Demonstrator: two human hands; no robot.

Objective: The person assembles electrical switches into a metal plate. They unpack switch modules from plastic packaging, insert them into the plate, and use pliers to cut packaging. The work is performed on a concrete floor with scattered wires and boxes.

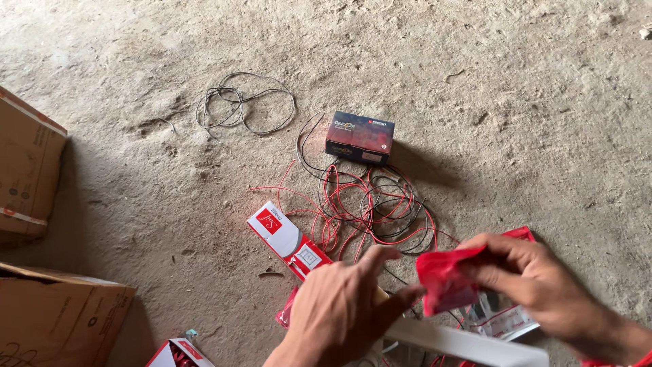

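Observation:
My right hand (543, 285) pinches a crumpled red plastic packet (445, 278) at the lower right. My left hand (346, 306) reaches toward the same packet, its thumb and fingertips touching the packet's left edge. Below both hands lies a long white strip (468, 343), partly hidden by my left hand. A red and white flat box (285, 238) lies on the floor just left of my left hand. A tangle of red and black wires (373, 204) sits beyond my hands.
A small dark box with red print (360, 138) stands above the tangle. A loose coil of grey wire (238, 105) lies farther back. Cardboard cartons (27, 163) (61, 312) stand at the left edge. Red packaging (499, 316) lies under my right hand, and another pack (180, 353) sits at the bottom.

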